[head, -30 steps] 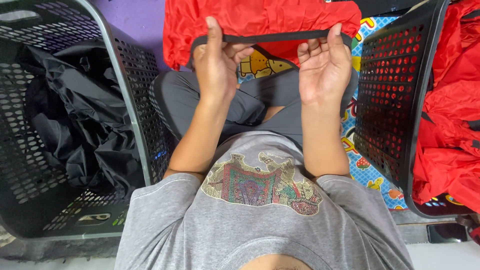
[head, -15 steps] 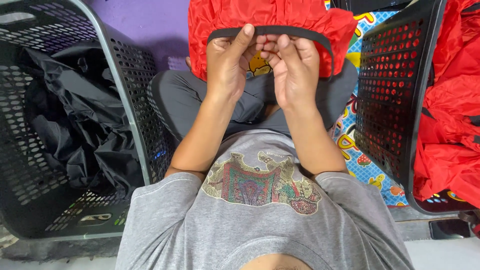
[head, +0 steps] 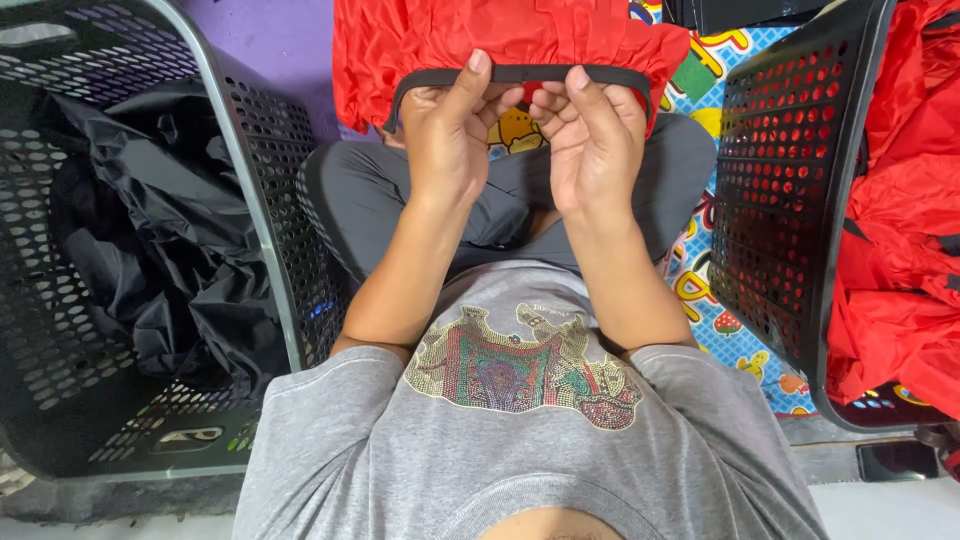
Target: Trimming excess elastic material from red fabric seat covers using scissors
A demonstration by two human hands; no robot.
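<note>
Left hand (head: 450,140) and right hand (head: 590,140) grip red garment (head: 500,35); baskets (head: 260,180) hold black and red fabric.

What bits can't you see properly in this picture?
- Red cloth: head view, its upper part is cut off by the top edge.
- Both hands, left and right: palms face away.
- Right basket: the right edge crops its red contents.

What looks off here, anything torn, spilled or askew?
Nothing stands out. Both hands, left hand and right hand, pinch the black elastic band of a crumpled red fabric piece. Both baskets stand upright, fabric inside.
</note>
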